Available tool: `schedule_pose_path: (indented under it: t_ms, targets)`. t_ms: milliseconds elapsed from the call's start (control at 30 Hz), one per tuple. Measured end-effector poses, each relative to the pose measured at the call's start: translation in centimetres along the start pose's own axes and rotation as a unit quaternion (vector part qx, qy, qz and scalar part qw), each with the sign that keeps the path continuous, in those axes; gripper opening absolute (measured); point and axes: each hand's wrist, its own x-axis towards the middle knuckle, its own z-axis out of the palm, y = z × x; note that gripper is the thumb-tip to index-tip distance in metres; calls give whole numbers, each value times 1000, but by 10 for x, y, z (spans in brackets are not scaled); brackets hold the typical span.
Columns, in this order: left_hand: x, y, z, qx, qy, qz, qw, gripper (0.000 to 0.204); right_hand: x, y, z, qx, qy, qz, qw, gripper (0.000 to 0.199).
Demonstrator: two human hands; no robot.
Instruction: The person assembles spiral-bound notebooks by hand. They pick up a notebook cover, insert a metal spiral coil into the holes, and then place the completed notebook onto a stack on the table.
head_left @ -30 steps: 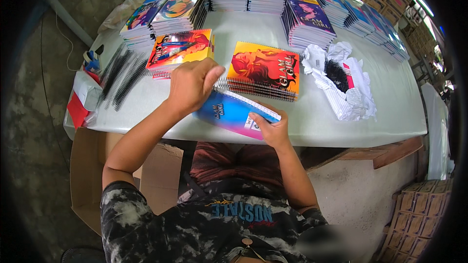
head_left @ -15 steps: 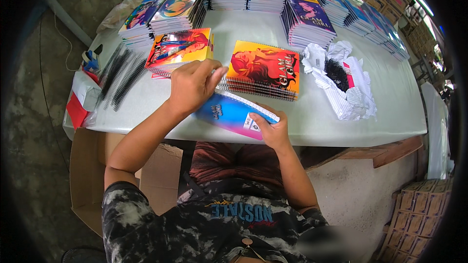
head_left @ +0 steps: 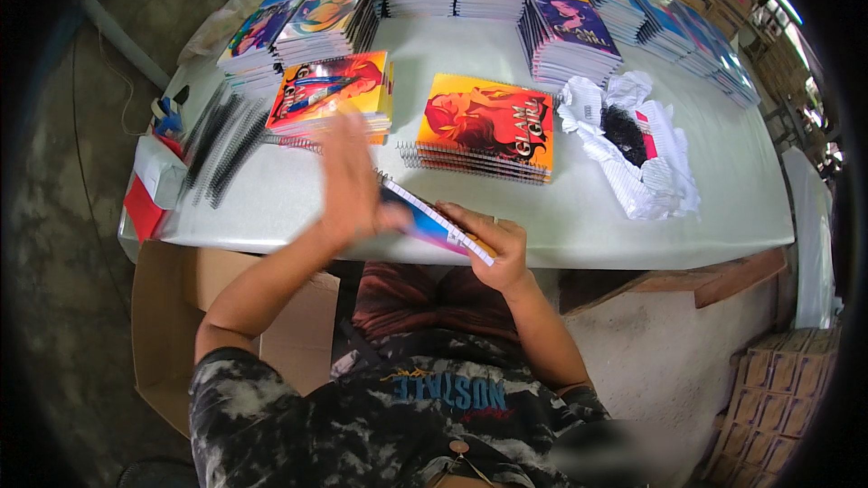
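Observation:
My right hand grips a notebook by its right end, thumb on one side and fingers on the other. The notebook is tilted nearly on edge, showing a white page edge and part of a blue and pink cover. A wire coil shows at its upper left end. Blurred by motion, my left hand is beside that end, fingers stretched upward and thumb apart; whether the thumb touches the notebook I cannot tell. Just beyond are a stack of orange spiral notebooks and a smaller stack with a pen-like blue item on top.
Loose black binding coils lie at the left, near a white packet. Crumpled white paper holds small black pieces at the right. Tall notebook stacks line the table's far side. An open cardboard box stands below the table's left edge.
My left hand has shifted left and down, off the coil end, and its fingers have opened. The notebook has turned more onto its edge, and my right hand has come slightly lower.

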Motion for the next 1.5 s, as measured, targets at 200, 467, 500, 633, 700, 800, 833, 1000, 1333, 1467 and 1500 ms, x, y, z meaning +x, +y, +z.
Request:
schedule_pose_path:
  t_ms: [200, 467, 500, 633, 700, 800, 833, 1000, 1333, 1467, 1500]
  targets:
    - [-20, 15, -16, 52, 75, 143, 985, 108, 6, -2, 3, -20, -10, -42, 999, 33]
    - [-29, 9, -14, 76, -4, 188, 979, 112, 1, -4, 9, -8, 0, -63, 998, 33]
    - [-20, -9, -14, 50, 80, 121, 988, 110, 0, -7, 13, 6, -8, -65, 998, 30]
    - [-17, 15, -9, -5, -84, -41, 996, 114, 2, -5, 11, -8, 8, -58, 998, 28]
    - [-68, 44, -10, -37, -240, 100, 965, 108, 0, -4, 10, 10, 18, -20, 1000, 29]
    - [-24, 15, 15, 19, 194, 215, 957, 94, -1, -8, 13, 1, -17, -50, 999, 31]
    - [-17, 21, 6, 17, 150, 160, 976, 95, 5, -3, 14, 6, -7, -83, 997, 31]
    - [-65, 43, 4, -95, -113, 108, 983, 103, 2, 2, 15, -26, 21, -81, 996, 42]
    - [-24, 58, -6, -46, -83, 277, 956, 115, 1, 1, 14, 18, 32, -18, 999, 47]
    - [33, 25, -9, 72, 134, 162, 975, 108, 0, 0, 19, -35, -14, -70, 997, 46]
    - [26, 9, 11, 39, 158, 103, 981, 110, 3, -5, 23, -16, -10, -96, 995, 46]
